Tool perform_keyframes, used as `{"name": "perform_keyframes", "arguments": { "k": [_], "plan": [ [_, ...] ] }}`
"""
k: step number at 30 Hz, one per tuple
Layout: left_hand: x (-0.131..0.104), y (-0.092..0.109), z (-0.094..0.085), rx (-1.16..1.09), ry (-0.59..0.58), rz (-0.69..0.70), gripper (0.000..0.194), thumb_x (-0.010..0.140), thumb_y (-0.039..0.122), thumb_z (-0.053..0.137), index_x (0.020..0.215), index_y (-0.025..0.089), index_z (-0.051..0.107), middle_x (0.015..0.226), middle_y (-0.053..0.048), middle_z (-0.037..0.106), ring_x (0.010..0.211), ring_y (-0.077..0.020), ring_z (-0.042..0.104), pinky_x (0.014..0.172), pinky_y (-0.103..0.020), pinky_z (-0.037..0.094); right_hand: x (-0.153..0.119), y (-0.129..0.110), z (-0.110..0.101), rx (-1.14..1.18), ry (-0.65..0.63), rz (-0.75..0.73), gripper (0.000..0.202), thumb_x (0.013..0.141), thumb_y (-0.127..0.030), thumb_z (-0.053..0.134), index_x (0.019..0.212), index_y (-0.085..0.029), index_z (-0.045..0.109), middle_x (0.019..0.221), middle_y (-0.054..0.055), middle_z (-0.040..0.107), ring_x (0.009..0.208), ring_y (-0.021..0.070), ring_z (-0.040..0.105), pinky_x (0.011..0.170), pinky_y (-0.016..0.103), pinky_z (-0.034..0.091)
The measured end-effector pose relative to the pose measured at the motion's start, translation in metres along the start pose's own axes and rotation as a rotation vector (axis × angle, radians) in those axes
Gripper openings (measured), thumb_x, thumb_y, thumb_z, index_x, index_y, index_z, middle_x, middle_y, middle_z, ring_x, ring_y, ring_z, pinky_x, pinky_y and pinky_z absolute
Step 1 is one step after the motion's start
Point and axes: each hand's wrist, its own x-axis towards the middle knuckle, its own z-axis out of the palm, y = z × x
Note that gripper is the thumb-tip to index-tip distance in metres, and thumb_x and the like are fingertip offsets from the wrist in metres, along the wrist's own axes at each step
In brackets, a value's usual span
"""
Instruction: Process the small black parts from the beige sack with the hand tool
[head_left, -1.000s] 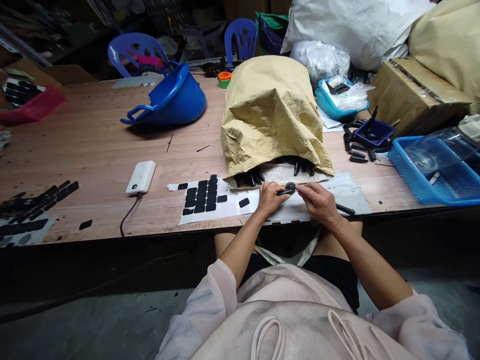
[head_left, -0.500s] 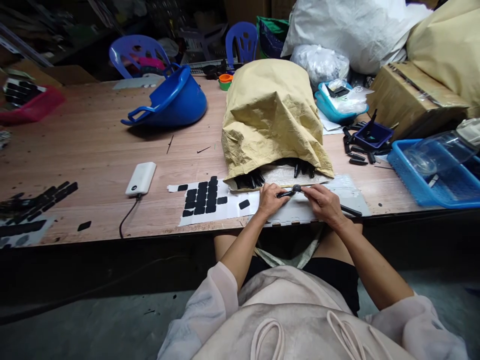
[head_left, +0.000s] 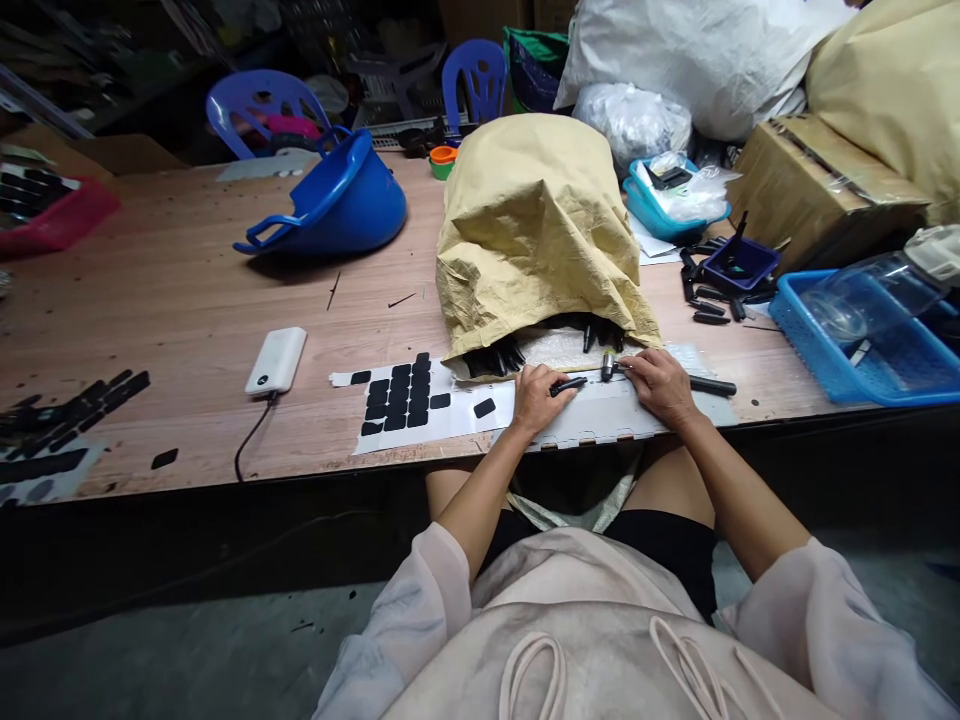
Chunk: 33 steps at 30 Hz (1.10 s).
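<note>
My left hand [head_left: 533,398] is closed around a small black elongated part [head_left: 568,386], whose tip points right over the white board [head_left: 577,425]. My right hand [head_left: 658,386] grips a small hammer; its metal head [head_left: 607,366] stands just right of the black part, apart from it. The hammer's black handle [head_left: 712,386] sticks out to the right behind my fist. Just beyond both hands lies a yellow sack [head_left: 536,240], its mouth towards me with several black pieces [head_left: 495,358] showing inside.
Left of my hands, black rounded patches [head_left: 401,395] lie on white sheet. Farther left is a white power bank [head_left: 276,360] with a cable. A blue basin [head_left: 337,195] stands behind it. To the right are a blue basket [head_left: 825,345], a purple tray [head_left: 741,266] and a cardboard box [head_left: 832,190].
The hammer head has moved away from the black part, to the right and slightly up, and the handle has swung upward. My left hand keeps the part in about the same place.
</note>
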Motion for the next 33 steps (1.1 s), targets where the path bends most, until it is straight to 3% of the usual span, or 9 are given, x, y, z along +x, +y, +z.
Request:
{"name": "perform_keyframes", "arguments": {
  "k": [3, 7, 11, 15, 18, 22, 24, 29, 33],
  "plan": [
    [-0.027, 0.008, -0.002, -0.066, 0.040, 0.218, 0.015, 0.094, 0.034, 0.075, 0.103, 0.022, 0.077, 0.102, -0.007, 0.076, 0.103, -0.0256, 0.066, 0.095, -0.041, 0.049, 0.000, -0.001, 0.001, 0.017, -0.021, 0.021, 0.027, 0.104, -0.033, 0.054, 0.114, -0.026, 0.078, 0.091, 0.007, 0.068, 0.090, 0.0237, 0.060, 0.083, 0.037, 0.049],
    [-0.086, 0.015, 0.010, -0.193, -0.209, 0.520, 0.026, 0.102, 0.040, 0.062, 0.113, 0.021, 0.075, 0.099, -0.009, 0.078, 0.091, -0.0213, 0.072, 0.085, -0.035, 0.055, 0.000, -0.001, 0.002, 0.028, -0.037, 0.049, 0.026, 0.103, -0.032, 0.055, 0.114, -0.026, 0.077, 0.094, 0.008, 0.068, 0.093, 0.0249, 0.059, 0.085, 0.038, 0.048],
    [-0.122, 0.004, 0.039, -0.054, -0.491, 0.206, 0.025, 0.101, 0.037, 0.063, 0.118, 0.024, 0.076, 0.106, -0.007, 0.080, 0.099, -0.0224, 0.076, 0.089, -0.032, 0.058, 0.000, -0.001, 0.003, 0.028, -0.042, 0.058, 0.026, 0.102, -0.031, 0.055, 0.114, -0.025, 0.077, 0.094, 0.008, 0.067, 0.094, 0.0254, 0.058, 0.086, 0.039, 0.048],
    [-0.118, -0.010, 0.054, 0.136, -0.682, -0.200, 0.044, 0.101, 0.036, 0.063, 0.144, 0.028, 0.065, 0.139, -0.009, 0.072, 0.128, -0.0276, 0.069, 0.102, -0.035, 0.057, 0.000, -0.002, 0.003, 0.017, -0.045, 0.064, 0.025, 0.101, -0.030, 0.056, 0.113, -0.026, 0.077, 0.094, 0.008, 0.066, 0.094, 0.0255, 0.058, 0.086, 0.038, 0.047],
    [-0.109, -0.003, 0.043, 0.185, -0.767, -0.207, 0.050, 0.094, 0.033, 0.070, 0.144, 0.027, 0.066, 0.143, -0.011, 0.070, 0.133, -0.0304, 0.066, 0.105, -0.037, 0.055, 0.001, -0.002, 0.002, 0.008, -0.043, 0.063, 0.024, 0.101, -0.030, 0.056, 0.113, -0.025, 0.077, 0.094, 0.008, 0.066, 0.093, 0.0253, 0.057, 0.085, 0.038, 0.047],
    [-0.083, 0.027, 0.010, -0.115, -0.885, -0.052, 0.029, 0.088, 0.037, 0.075, 0.114, 0.025, 0.081, 0.095, -0.004, 0.082, 0.090, -0.0231, 0.076, 0.081, -0.030, 0.057, 0.000, -0.003, 0.003, 0.002, -0.052, 0.064, 0.025, 0.101, -0.030, 0.055, 0.114, -0.025, 0.077, 0.094, 0.008, 0.066, 0.093, 0.0251, 0.057, 0.085, 0.037, 0.046],
    [-0.055, 0.041, -0.004, -0.317, -0.786, -0.046, 0.028, 0.090, 0.040, 0.072, 0.109, 0.022, 0.082, 0.082, -0.001, 0.079, 0.072, -0.0176, 0.071, 0.069, -0.026, 0.053, 0.000, -0.003, 0.004, 0.002, -0.056, 0.066, 0.026, 0.101, -0.030, 0.055, 0.114, -0.025, 0.077, 0.094, 0.008, 0.066, 0.094, 0.0253, 0.057, 0.085, 0.038, 0.046],
    [0.043, 0.053, -0.003, -0.166, -0.095, -0.211, 0.024, 0.089, 0.022, 0.068, 0.110, 0.018, 0.079, 0.091, -0.005, 0.078, 0.087, -0.0199, 0.071, 0.083, -0.029, 0.053, 0.000, -0.002, 0.005, -0.002, -0.056, 0.067, 0.025, 0.101, -0.030, 0.055, 0.114, -0.025, 0.077, 0.094, 0.008, 0.066, 0.094, 0.0253, 0.056, 0.085, 0.038, 0.046],
    [0.090, 0.051, 0.019, 0.013, -0.004, -0.335, 0.021, 0.089, 0.031, 0.071, 0.103, 0.018, 0.078, 0.104, -0.013, 0.079, 0.102, -0.0279, 0.072, 0.088, -0.036, 0.053, 0.001, -0.005, 0.004, 0.004, -0.054, 0.070, 0.026, 0.102, -0.032, 0.054, 0.112, -0.026, 0.077, 0.092, 0.008, 0.066, 0.092, 0.0247, 0.057, 0.084, 0.037, 0.047]
  ]
}}
